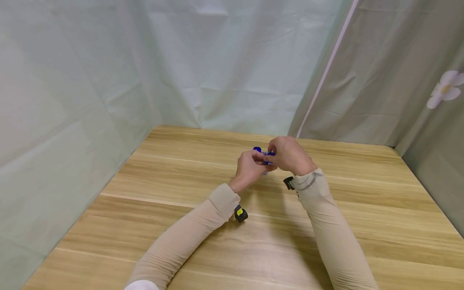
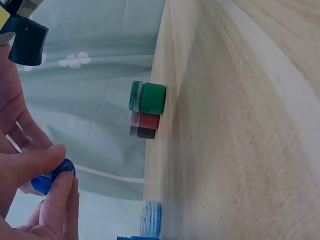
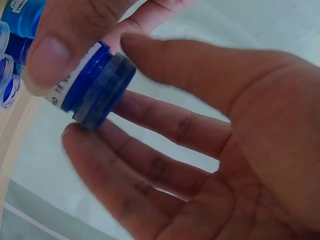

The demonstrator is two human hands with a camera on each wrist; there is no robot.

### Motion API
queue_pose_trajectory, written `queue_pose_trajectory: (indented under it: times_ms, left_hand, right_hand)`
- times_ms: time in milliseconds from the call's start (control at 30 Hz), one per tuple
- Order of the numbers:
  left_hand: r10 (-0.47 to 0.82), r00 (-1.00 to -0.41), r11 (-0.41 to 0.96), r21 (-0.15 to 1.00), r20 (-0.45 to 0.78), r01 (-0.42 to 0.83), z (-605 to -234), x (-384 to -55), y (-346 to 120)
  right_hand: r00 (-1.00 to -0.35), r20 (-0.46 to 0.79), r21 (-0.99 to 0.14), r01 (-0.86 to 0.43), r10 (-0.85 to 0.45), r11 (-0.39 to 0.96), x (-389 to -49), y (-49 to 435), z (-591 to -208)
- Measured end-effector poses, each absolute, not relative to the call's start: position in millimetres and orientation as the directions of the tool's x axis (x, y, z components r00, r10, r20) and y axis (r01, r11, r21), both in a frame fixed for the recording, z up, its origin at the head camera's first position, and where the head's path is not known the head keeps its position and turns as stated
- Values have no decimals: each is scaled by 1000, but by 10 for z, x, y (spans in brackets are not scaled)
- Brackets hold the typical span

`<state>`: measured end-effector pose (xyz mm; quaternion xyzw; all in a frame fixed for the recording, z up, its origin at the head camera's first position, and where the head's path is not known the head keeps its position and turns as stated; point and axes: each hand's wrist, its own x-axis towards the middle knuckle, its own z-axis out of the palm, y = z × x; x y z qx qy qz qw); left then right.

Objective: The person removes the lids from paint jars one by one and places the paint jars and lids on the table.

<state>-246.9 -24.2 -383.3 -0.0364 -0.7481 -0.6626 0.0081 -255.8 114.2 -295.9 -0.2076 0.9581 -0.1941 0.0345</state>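
A small blue paint jar (image 3: 82, 82) with a white label and a clear ridged lid (image 3: 107, 92) is held off the table between both hands. My left hand (image 1: 250, 167) grips its labelled body, thumb across the label. My right hand (image 1: 290, 155) has its thumb and fingertips around the lid, seen close up in the right wrist view. The left wrist view shows the same jar (image 2: 45, 183) between thumb and fingers. In the head view, the hands cover much of it.
Another blue jar (image 1: 257, 149) stands just behind the hands on the wooden table (image 1: 181, 169). Several blue jars (image 3: 22, 20) show in the right wrist view. A green jar (image 2: 152, 98), a red jar (image 2: 149, 120) and a black jar (image 2: 146, 133) stand in the left wrist view. Curtains (image 1: 232, 72) hang behind the table.
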Motion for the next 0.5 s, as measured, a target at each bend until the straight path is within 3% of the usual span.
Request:
queue_pose_trajectory:
  times_ms: [500]
  left_hand:
    - [35,-996,189,978,86,91,-3855,-2478,-231]
  right_hand:
    - [-889,-17,-382,-417,-458,825,-2552,1146,-2951]
